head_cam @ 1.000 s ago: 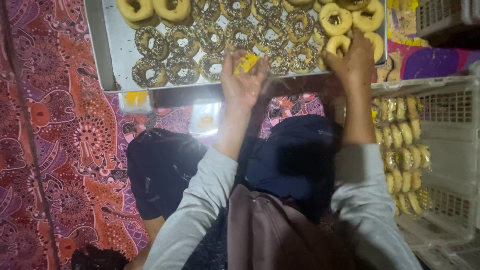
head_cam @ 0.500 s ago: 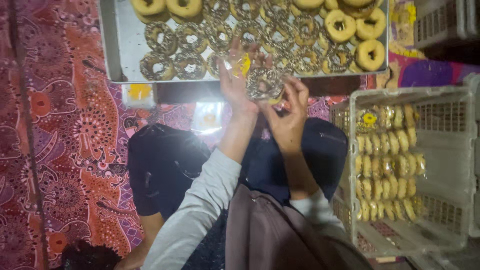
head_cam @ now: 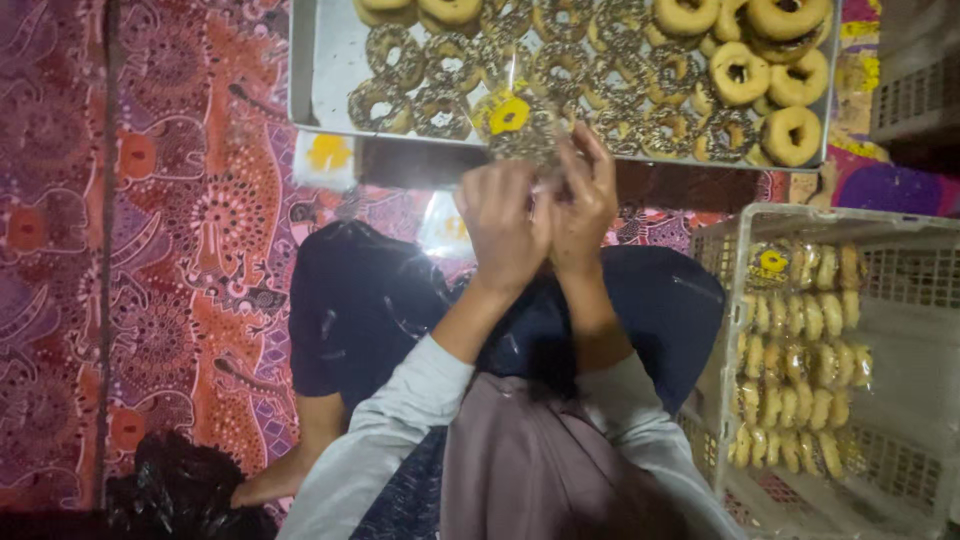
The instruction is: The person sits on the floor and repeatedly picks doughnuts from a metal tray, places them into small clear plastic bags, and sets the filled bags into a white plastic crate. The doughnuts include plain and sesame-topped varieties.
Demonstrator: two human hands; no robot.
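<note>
— At the tray's (head_cam: pixel 320 80) near edge, what's held?
— Both the left hand (head_cam: pixel 503 225) and right hand (head_cam: pixel 588 205) pinch a clear bagged doughnut (head_cam: pixel 515 125), beside the white crate (head_cam: pixel 900 400).

Metal tray (head_cam: pixel 325 70): its far rim and the top row of doughnuts are cut off by the upper edge. Clear bag (head_cam: pixel 515 125): what it holds is blurred, probably a sprinkled doughnut, and its lower part is hidden behind the left hand (head_cam: pixel 503 230) and right hand (head_cam: pixel 583 205). The fingertips of both are too blurred to separate. White crate (head_cam: pixel 720 235): cut off at the right and lower edges. Black bag (head_cam: pixel 180 490): cropped at the bottom edge.
</note>
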